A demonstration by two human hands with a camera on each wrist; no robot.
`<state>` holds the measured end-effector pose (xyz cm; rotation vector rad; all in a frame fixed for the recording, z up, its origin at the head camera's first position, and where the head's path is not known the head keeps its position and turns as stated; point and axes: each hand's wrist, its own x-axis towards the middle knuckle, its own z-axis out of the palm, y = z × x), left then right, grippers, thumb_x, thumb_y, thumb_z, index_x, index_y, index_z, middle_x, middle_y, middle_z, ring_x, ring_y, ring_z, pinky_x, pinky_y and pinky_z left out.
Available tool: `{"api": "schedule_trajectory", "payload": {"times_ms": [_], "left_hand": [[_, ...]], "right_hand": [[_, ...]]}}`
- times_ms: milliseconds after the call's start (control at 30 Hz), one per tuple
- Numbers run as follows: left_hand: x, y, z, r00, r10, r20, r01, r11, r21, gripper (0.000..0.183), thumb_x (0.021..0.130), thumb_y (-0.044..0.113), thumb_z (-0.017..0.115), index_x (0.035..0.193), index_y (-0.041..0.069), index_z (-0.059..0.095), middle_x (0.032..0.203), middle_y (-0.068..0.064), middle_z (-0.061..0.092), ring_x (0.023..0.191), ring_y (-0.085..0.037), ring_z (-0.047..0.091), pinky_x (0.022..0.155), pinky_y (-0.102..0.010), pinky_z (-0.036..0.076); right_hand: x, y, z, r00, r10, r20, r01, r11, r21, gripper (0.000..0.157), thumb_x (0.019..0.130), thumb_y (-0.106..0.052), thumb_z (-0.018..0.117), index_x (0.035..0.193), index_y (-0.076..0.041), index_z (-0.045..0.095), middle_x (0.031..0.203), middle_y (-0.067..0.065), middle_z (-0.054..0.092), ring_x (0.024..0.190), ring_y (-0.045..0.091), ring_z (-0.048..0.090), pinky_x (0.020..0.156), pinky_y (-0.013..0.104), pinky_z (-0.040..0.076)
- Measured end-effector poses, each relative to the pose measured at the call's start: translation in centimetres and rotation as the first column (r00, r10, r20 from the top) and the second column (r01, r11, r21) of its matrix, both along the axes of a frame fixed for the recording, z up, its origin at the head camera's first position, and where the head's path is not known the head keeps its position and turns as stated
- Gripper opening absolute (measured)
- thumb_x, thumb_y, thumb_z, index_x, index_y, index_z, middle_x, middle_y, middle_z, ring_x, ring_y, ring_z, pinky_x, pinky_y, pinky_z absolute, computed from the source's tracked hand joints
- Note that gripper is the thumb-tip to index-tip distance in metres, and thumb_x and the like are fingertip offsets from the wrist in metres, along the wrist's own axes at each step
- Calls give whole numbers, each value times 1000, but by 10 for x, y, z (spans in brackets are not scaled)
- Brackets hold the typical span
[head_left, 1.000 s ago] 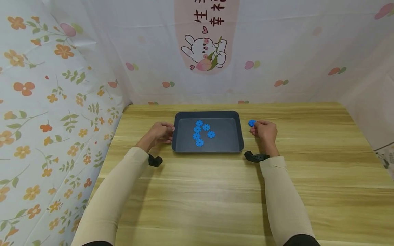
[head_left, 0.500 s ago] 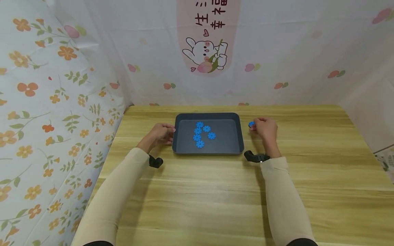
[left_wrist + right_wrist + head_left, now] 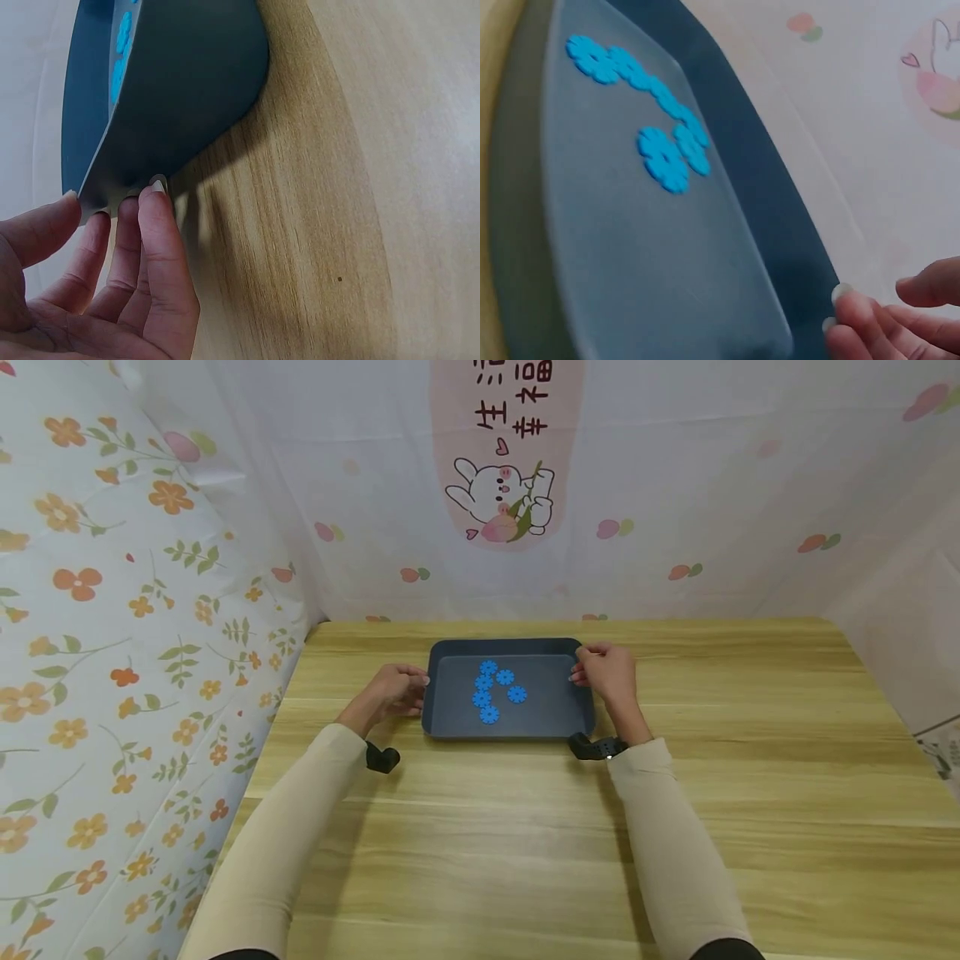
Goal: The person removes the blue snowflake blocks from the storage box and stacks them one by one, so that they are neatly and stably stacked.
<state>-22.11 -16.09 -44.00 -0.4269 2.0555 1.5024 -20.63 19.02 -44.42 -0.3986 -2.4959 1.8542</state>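
A dark grey tray (image 3: 547, 710) lies near the back of the table, with several blue notched discs (image 3: 517, 694) flat on its floor. My left hand (image 3: 388, 691) holds the tray's left rim, thumb at the upper edge and fingers under the outer side, as the left wrist view shows. My right hand (image 3: 609, 675) is at the tray's right end, fingertips overlapping the rim. In the right wrist view its thumb stands apart from the fingers (image 3: 855, 311), and no disc shows between them; I cannot tell whether it still has the blue disc it pinched earlier.
The tray stands on a wood-grain table (image 3: 517, 827) that reaches back to a white printed cloth (image 3: 637, 468). A flowered cloth (image 3: 150, 652) hangs along the left side. Black wrist straps (image 3: 596, 747) sit on both wrists.
My right hand has moved left from beside the tray to its right end; the blue disc at its fingertips earlier is out of sight. My left hand stays at the left rim.
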Motion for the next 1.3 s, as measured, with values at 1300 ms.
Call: {"api": "schedule_trajectory", "payload": {"times_ms": [1300], "left_hand": [[0,-1,-1,1000,4,0,-4,1000,5,30,99,17,57,128,7,56,103,-13,63,75,-21,64,70,-33,57]], "right_hand": [[1,-58,-34,890,390,237,-392,919,-40,32,94,-8,62,126,-5,62,68,9,66,52,15,65,54,32,57]]}}
